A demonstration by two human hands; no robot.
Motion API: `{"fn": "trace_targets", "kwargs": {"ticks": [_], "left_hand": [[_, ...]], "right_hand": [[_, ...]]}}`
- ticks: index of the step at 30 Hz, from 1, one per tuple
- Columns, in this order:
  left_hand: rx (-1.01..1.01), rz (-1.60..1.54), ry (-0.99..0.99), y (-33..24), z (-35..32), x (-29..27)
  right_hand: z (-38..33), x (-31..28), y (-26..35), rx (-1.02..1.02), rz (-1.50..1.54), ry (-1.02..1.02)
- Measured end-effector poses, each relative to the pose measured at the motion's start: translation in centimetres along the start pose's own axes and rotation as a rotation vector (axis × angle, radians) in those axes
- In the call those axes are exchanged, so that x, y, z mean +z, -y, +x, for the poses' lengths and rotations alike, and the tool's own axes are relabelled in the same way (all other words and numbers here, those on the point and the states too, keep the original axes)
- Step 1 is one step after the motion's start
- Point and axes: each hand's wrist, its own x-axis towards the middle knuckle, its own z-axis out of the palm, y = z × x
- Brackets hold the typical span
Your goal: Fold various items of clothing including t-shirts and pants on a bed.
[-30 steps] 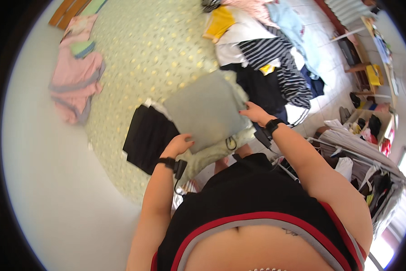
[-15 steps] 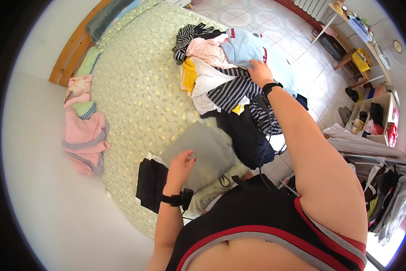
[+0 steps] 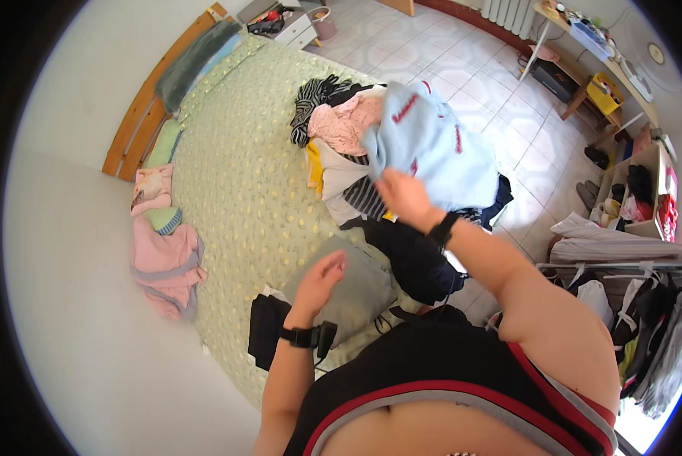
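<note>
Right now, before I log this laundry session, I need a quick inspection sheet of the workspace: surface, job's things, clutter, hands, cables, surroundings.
Surface: bed with a pale green patterned cover, wooden headboard at the far end.
Job's things: light blue garment with red marks, lifted above the clothes pile; folded grey garment lying on a black one at the near edge.
Clutter: pink clothes by the wall side of the bed.
Hands: right hand grips the blue garment; left hand is open over the grey garment, contact unclear.
Cables: nothing seen.
Surroundings: tiled floor, clothes rack at the right, desk at the far right.
</note>
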Motion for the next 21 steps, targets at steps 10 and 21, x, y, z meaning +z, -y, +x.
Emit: {"fn": "trace_targets", "kwargs": {"ticks": [10, 21], "left_hand": [[0.004, -0.233, 0.028, 0.0, 9.7, 7.8], [0.159, -0.215, 0.156, -5.5, 3.6, 6.8]], "right_hand": [[-12.1, -1.2, 3.5, -0.138, 0.231, 0.236], [-10.6, -6.7, -6.1, 0.700, 1.155, 0.010]]}}
